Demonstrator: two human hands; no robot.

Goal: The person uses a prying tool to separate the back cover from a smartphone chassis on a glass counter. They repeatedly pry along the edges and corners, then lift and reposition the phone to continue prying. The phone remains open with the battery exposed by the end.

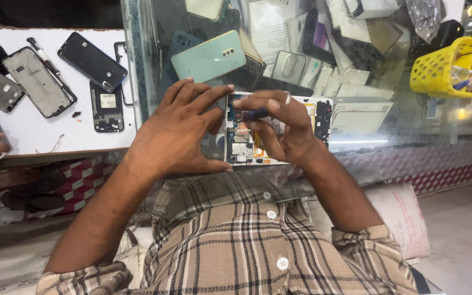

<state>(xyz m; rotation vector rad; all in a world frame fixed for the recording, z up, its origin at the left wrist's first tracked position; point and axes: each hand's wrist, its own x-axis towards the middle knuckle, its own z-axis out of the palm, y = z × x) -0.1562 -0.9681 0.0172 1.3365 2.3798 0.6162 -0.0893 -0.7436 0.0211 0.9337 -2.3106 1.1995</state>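
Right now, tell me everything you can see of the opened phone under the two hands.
The opened phone lies flat on the glass counter, back cover off. Its white frame encloses blue and dark circuit boards, metal shields and a yellow strip near the bottom edge. The left hand rests flat beside it, its thumb along the lower left edge. The right hand covers the middle, pinching a small dark tool over the upper boards; whether the tip touches them cannot be seen.
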